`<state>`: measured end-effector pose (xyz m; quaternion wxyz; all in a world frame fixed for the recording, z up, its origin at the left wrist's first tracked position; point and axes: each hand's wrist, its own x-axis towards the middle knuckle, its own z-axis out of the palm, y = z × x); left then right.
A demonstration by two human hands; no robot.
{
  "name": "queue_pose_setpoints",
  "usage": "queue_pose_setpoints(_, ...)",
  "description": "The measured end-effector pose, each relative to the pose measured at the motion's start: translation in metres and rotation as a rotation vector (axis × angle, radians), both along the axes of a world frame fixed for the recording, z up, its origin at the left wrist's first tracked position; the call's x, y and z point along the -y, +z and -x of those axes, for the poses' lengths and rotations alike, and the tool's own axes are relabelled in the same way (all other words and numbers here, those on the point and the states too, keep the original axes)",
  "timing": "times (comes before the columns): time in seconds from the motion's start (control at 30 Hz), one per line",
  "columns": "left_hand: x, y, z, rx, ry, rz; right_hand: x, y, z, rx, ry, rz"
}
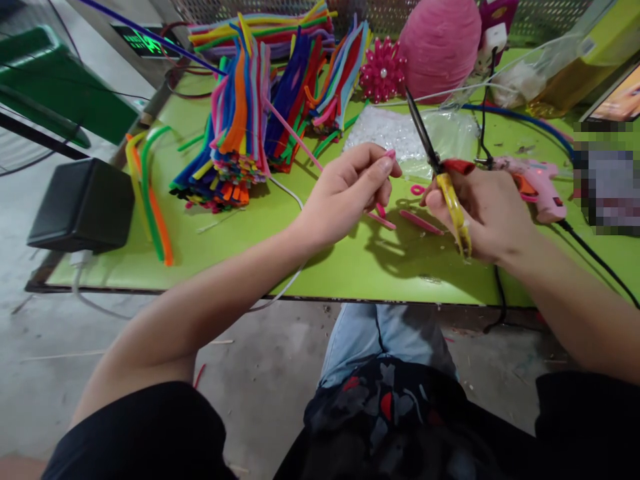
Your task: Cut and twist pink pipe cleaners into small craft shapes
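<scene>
Your left hand [345, 190] had its thumb and index finger pinched narrowly on a fuzzy pink chenille piece [391, 154], its tip poking past the fingertips above the lime-green tabletop [345, 273]. Your right hand [493, 207] was curled around the scissors [436, 162], whose handles were red and glossy yellow; the slim, dark metal blades pointed up and away from you, apart from the pink piece.

On the smooth table between your hands lay a straight pink strip [421, 222] and a small pink loop [418, 190], both soft and velvety. Behind them sat a crinkled, clear plastic packet [387, 130]. A spiky pink flower [383, 72] with a round, pearly centre stood beside a large, rounded pink form [440, 50], its surface ridged with horizontal windings.

To the left of these, a thick bundle of chenille stems [240, 107] showed many colours, its ends bristling toward you. Farther left, a bent, plush green stem [150, 193] lay near a boxy black device [83, 205]. Just beyond your right hand lay a hard, pale-pink glue gun [547, 187] with an orange trigger.
</scene>
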<state>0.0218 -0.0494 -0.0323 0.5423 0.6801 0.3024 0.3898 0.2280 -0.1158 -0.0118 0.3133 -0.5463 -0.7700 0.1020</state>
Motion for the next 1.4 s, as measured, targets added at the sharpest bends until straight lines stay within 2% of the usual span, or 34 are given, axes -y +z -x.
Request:
queue_pose_setpoints(0.23,-0.012,-0.006,0.003,0.000,-0.068,0.075,-0.023,-0.015,-0.032,0.215,-0.350,0.028)
queue_pose_setpoints(0.33,-0.016,-0.011,0.003,-0.007,-0.098,0.112,-0.025,-0.008,-0.038,0.267,-0.420,0.063)
queue_pose_setpoints(0.4,-0.016,-0.013,0.003,-0.006,-0.100,0.124,-0.023,0.002,-0.033,0.227,-0.372,0.019)
queue_pose_setpoints(0.5,-0.015,-0.013,0.002,-0.003,-0.106,0.128,-0.025,0.016,-0.016,0.012,-0.170,0.022)
queue_pose_setpoints(0.6,-0.016,-0.014,0.002,-0.020,-0.117,0.095,-0.035,0.016,0.004,-0.254,0.014,0.160)
queue_pose_setpoints(0.67,-0.018,-0.015,0.003,-0.048,-0.111,0.069,-0.043,0.010,0.012,-0.358,0.061,0.198)
queue_pose_setpoints(0.93,-0.027,-0.016,0.003,-0.102,-0.073,0.058,-0.051,-0.005,0.007,-0.488,-0.022,0.089)
queue_pose_setpoints(1.1,-0.028,-0.016,0.004,-0.079,-0.017,0.077,-0.050,-0.008,0.002,-0.462,-0.022,0.090)
queue_pose_setpoints(1.4,-0.019,-0.008,0.003,-0.119,-0.099,0.057,-0.053,-0.020,0.003,-0.468,0.016,0.032)
